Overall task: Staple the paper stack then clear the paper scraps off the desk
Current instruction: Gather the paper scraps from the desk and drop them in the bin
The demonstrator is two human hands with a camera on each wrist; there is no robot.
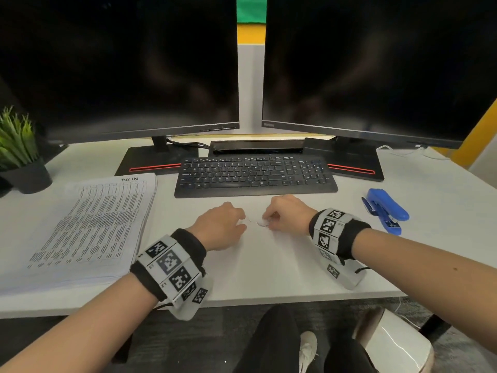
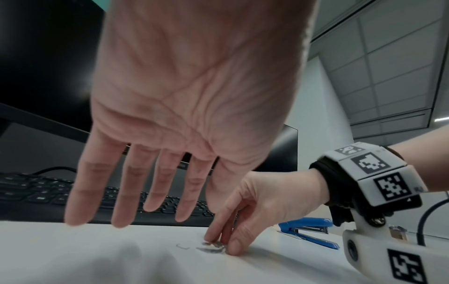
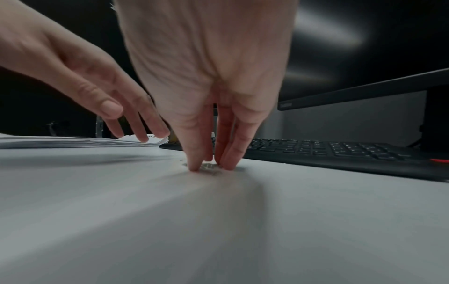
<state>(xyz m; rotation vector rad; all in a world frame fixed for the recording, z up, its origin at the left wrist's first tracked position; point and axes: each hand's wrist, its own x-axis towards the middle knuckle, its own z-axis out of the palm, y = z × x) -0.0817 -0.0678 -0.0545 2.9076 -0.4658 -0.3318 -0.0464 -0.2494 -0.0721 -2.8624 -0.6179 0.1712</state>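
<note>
A small heap of greyish paper scraps [image 1: 260, 224] lies on the white desk [image 1: 269, 265] in front of the keyboard. My right hand [image 1: 266, 220] pinches the scraps [image 3: 215, 172] between thumb and fingertips, which touch the desk. My left hand [image 1: 240, 222] hovers just left of it, fingers straight and holding nothing [image 2: 136, 211]. One tiny loose piece [image 2: 182, 246] lies beside the heap. The printed paper stack [image 1: 88, 224] lies flat at the left. A blue stapler [image 1: 384, 210] sits at the right, away from both hands.
A black keyboard [image 1: 255, 175] lies just beyond the hands, with two dark monitors [image 1: 121, 63] behind it. A potted plant [image 1: 21, 157] stands at the far left. A white bin [image 1: 390, 343] stands on the floor below the desk's right front edge.
</note>
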